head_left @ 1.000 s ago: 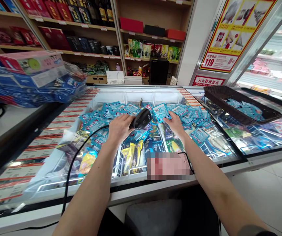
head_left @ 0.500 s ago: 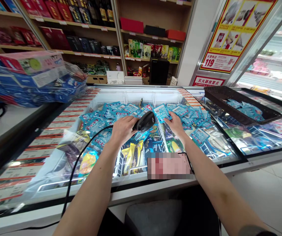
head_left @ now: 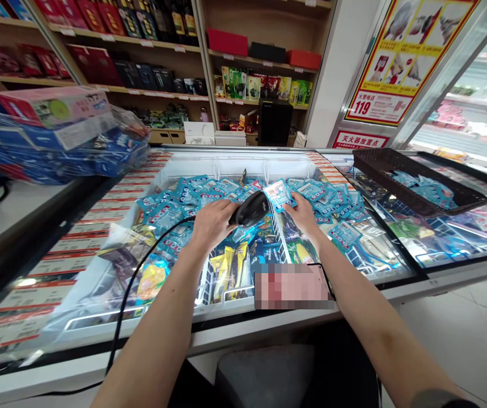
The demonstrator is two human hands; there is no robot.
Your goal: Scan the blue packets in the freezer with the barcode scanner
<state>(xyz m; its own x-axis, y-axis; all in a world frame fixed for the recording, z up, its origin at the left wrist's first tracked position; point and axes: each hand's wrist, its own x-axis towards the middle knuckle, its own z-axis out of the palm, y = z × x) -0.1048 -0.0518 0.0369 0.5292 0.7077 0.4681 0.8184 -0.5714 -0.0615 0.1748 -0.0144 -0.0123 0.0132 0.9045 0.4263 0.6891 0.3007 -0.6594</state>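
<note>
My left hand point(head_left: 212, 224) is closed around the handle of a black corded barcode scanner point(head_left: 252, 209). The scanner's head points right, toward a small blue packet point(head_left: 278, 195). That packet is pinched by its right edge in my right hand point(head_left: 303, 214); a bright patch of light lies on its printed face. Many similar blue packets point(head_left: 164, 218) are spread over the glass top of a freezer point(head_left: 111, 294) beneath both hands. A phone point(head_left: 294, 287) with a blurred screen lies at the freezer's front edge, between my forearms.
A dark brown basket point(head_left: 464, 199) with more blue packets stands on the right. Plastic-wrapped boxes point(head_left: 56, 136) sit on the left counter. The scanner's black cable point(head_left: 119, 317) runs down past my left forearm. Stocked shelves point(head_left: 209, 54) rise behind the freezer.
The blue packet's face is now lit brightly in front of the scanner, and it has tilted slightly. Both hands stay almost in the same place.
</note>
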